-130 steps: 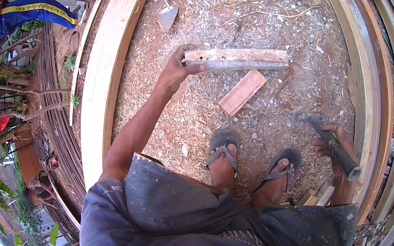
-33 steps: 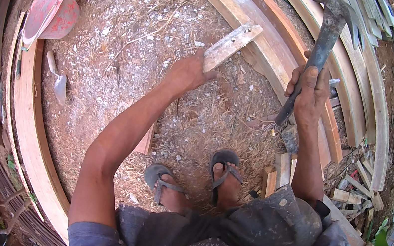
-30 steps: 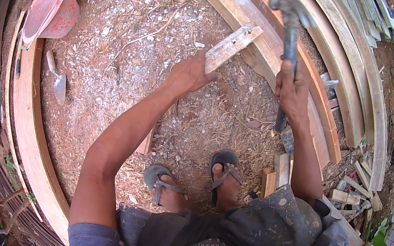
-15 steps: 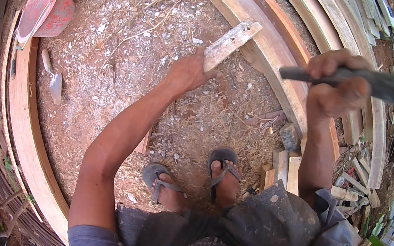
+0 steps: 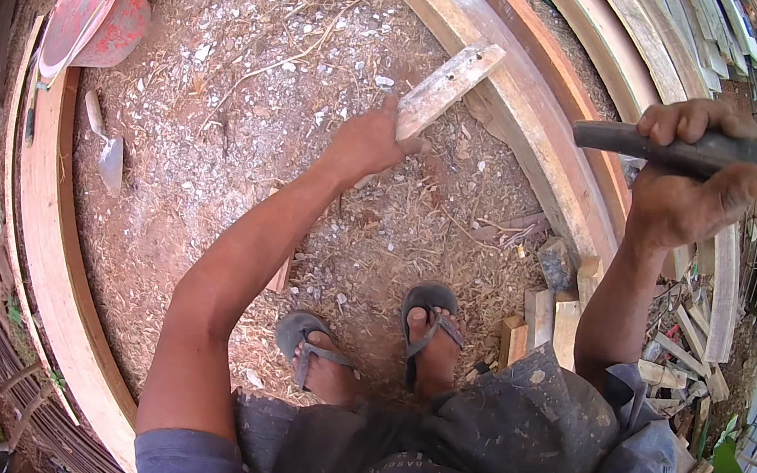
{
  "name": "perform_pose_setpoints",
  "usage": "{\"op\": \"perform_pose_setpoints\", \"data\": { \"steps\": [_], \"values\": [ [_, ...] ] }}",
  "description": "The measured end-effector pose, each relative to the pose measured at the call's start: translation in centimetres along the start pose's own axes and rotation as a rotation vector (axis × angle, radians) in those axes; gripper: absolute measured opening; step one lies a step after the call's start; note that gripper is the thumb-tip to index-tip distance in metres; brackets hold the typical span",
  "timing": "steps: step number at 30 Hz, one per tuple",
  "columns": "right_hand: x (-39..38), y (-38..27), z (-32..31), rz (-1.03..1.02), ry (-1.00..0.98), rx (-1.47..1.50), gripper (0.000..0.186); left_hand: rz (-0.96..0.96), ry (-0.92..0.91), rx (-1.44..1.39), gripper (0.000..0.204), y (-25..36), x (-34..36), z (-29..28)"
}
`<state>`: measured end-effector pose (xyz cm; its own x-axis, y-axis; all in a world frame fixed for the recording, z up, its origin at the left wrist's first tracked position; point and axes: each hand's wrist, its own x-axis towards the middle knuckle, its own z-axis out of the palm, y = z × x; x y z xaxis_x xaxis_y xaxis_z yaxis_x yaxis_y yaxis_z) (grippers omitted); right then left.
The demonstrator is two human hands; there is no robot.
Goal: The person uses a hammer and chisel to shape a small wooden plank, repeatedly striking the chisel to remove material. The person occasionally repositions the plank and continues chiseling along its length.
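My left hand (image 5: 374, 147) is closed around the near end of a short, pale, weathered wood piece (image 5: 448, 87). The far end of that piece rests on the edge of a long timber beam (image 5: 532, 142). Off to the right, my right hand (image 5: 697, 175) is raised and gripping a dark, bar-like tool handle (image 5: 619, 140). The tool runs on toward the right rim, where its head is too dark to make out. Below, my sandalled feet stand on dirt strewn with wood chips.
A pink bucket (image 5: 122, 31) sits tilted at the upper left, near a trowel (image 5: 110, 150) on the ground. A long plank (image 5: 63, 212) curves along the left. Timber offcuts (image 5: 541, 322) lie by my right foot, with stacked boards (image 5: 618, 48) at the upper right.
My right hand and the dark tool have moved to the right, away from the wood piece. The left hand and wood piece stay almost in place.
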<state>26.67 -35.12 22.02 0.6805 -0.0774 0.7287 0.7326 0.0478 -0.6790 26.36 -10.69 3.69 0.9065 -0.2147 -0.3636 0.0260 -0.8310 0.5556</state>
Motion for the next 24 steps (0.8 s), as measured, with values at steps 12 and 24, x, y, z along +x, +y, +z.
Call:
{"op": "perform_pose_setpoints", "data": {
  "steps": [12, 24],
  "values": [
    [-12.8, 2.1, -2.7, 1.084, -0.188, -0.391, 0.029, -0.208, -0.328, -1.658, 0.075, -4.7, -7.2, 0.3],
    [-14.4, 6.0, 0.6, 1.53, -0.382, 0.301, 0.041, -0.477, -0.012, -1.608, 0.052, -9.0, -10.5, 2.1]
  ]
}}
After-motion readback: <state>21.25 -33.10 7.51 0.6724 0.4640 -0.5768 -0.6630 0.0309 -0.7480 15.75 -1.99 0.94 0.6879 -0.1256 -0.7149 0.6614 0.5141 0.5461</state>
